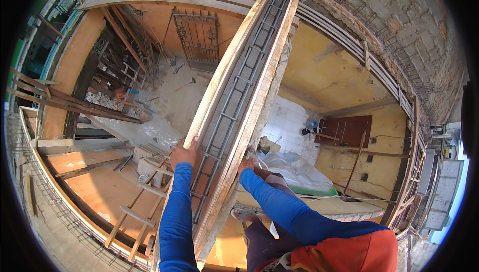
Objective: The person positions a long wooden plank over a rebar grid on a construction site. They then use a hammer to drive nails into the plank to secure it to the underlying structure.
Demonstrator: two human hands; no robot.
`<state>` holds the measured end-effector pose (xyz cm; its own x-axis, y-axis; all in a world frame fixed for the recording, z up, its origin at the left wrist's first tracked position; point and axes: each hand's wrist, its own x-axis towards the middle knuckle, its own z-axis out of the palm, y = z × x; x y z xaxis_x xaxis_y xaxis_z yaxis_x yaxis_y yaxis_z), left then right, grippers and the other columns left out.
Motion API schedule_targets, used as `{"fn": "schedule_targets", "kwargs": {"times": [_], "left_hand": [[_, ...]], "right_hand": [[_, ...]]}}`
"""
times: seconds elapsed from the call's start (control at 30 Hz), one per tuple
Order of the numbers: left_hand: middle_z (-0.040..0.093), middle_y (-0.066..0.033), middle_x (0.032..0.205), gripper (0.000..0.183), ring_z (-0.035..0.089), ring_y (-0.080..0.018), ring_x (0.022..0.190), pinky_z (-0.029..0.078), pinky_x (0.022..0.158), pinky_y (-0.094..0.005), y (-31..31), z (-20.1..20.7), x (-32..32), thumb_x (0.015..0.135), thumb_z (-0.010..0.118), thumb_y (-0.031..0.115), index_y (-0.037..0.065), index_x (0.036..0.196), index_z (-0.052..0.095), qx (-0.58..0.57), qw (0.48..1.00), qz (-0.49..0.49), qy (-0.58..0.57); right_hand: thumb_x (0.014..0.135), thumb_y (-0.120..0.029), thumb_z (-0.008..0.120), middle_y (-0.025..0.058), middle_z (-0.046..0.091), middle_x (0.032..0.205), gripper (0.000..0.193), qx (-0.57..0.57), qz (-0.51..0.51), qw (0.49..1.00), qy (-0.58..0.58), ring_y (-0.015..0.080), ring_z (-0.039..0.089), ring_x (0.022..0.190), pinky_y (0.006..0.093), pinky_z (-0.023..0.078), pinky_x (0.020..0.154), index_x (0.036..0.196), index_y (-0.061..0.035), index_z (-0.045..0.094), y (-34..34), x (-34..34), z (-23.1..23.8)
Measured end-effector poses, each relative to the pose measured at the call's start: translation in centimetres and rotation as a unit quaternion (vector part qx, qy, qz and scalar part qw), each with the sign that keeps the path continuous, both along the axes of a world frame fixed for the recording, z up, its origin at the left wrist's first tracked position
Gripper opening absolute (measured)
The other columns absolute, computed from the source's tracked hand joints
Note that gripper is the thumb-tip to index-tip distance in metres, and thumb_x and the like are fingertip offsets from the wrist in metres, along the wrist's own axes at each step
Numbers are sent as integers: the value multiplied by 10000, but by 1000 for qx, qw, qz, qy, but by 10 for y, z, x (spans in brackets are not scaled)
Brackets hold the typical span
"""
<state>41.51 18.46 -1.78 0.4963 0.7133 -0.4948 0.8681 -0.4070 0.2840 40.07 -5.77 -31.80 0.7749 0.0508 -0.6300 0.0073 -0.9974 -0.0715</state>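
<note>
- grip is kept firm: left hand [183, 153] is clamped on the left board [227, 67] of the beam formwork.
- right hand [247, 162] is pressed on the right board [259, 102]; its closure cannot be told.
- rebar cage [234, 92] between the hands is kept centred.

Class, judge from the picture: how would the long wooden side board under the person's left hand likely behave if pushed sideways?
The side board looks long and thin, so it would probably flex. The left hand grips only its near end, so the far end may sway. Its rough, mortar-stained face likely resists slipping.
</note>
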Motion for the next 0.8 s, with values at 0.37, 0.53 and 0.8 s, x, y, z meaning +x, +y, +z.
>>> {"fn": "schedule_targets", "kwargs": {"times": [0.37, 0.53, 0.8], "left_hand": [[685, -253, 1039, 797, 654, -415, 998, 503, 887, -494, -3, 8, 2, 824, 528, 717, 27, 1206, 638, 35, 999, -6, -13], [682, -260, 1038, 789, 652, -421, 999, 501, 892, -495, -2, 3, 1, 823, 536, 712, 34, 1213, 638, 42, 999, -5, -10], [670, -276, 1071, 846, 648, -415, 1024, 497, 913, -487, -1, 3, 2, 809, 516, 745, 44, 1274, 607, 26, 1000, -6, 9]], "right_hand": [[967, -422, 474, 306, 650, 1083, 568, 345, -530, 774, -37, 410, 628, 1043, 440, 474, 877, 1078, 117, 616, 11, 4, 93], [961, -395, 483, 287, 663, 1065, 527, 222, -432, 874, -21, 396, 644, 1013, 446, 480, 861, 1061, 103, 627, 6, 0, 60], [1034, -337, 377, 90, 537, 1376, 466, 502, -597, 626, 21, 263, 501, 1208, 348, 369, 1033, 1372, -31, 476, -9, -3, 21]]}}
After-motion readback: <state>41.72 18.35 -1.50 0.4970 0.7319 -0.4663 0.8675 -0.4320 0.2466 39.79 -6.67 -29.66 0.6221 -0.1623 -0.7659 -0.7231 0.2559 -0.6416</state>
